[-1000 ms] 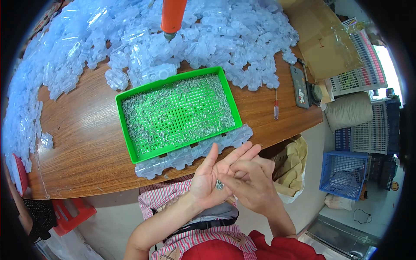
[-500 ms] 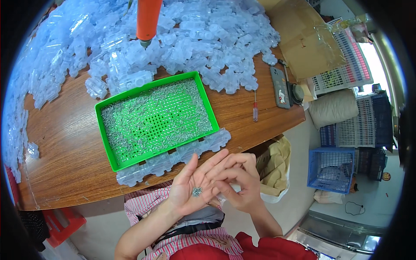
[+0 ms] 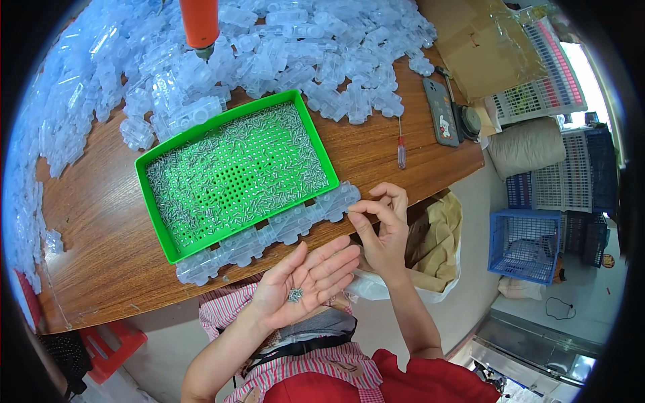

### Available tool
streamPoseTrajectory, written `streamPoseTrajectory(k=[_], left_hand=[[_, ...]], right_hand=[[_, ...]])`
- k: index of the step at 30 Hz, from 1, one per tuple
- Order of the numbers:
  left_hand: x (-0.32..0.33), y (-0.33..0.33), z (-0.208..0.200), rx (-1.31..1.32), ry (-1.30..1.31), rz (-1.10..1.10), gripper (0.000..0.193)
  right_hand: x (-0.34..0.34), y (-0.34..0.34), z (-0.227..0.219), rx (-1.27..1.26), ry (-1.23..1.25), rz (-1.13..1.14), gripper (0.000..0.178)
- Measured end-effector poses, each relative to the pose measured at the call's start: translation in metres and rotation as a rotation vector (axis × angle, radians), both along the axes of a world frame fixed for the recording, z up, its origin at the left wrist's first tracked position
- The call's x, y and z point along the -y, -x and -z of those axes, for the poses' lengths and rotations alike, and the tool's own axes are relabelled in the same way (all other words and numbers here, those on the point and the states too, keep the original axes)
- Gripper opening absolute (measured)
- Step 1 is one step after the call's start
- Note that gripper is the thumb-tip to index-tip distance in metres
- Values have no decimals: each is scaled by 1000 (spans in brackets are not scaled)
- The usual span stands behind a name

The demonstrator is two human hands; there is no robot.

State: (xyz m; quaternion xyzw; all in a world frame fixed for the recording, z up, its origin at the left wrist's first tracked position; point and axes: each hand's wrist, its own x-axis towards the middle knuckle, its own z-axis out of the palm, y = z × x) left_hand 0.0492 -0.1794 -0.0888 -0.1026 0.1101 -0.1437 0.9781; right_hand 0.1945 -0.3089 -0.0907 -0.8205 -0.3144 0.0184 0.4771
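Observation:
My left hand (image 3: pixel 309 279) is palm up with its fingers stretched out, and a small cluster of metal screws (image 3: pixel 295 295) lies on the open palm. Close to its right, the thumb and forefinger of my right hand (image 3: pixel 387 235) are pinched together; anything between them is too small to make out. These fingertips are by the right end of a row of clear plastic pieces (image 3: pixel 290 226) along the table's front edge. Behind that row stands a green perforated tray (image 3: pixel 318 141) with many loose screws spread over its bottom.
Clear plastic parts (image 3: pixel 269 60) are heaped over the back and left of the wooden table (image 3: pixel 87 221). An orange power screwdriver (image 3: pixel 199 25) hangs above them, bit down. Rightward are a small screwdriver (image 3: pixel 401 156), a phone (image 3: pixel 440 114) and a cardboard box (image 3: pixel 484 54). A paper-lined bag (image 3: pixel 437 245) stands below.
My right hand has moved away from my left palm, up and right to the end of the plastic row. My left hand stays nearly in place. The view has shifted slightly.

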Motion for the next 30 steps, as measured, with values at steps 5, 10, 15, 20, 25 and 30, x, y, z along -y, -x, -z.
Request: streamPoseTrajectory(k=[5, 10, 15, 20, 25, 30], left_hand=[[1, -1, 0, 19, 52, -35, 60], [0, -2, -5, -26, -44, -28, 64], [1, 0, -3, 17, 73, -42, 61], [-3, 1, -5, -13, 42, -84, 61], [-3, -7, -9, 13, 7, -169, 65], [-3, -12, -11, 114, 102, -171, 72]], right_hand=[[2, -1, 5, 127, 67, -4, 11], [0, 1, 6, 159, 54, 19, 14], [2, 3, 9, 291, 58, 34, 17], [-2, 7, 3, 198, -55, 29, 19], [3, 33, -59, 136, -13, -194, 20], [-9, 51, -66, 296, 209, -496, 25]])
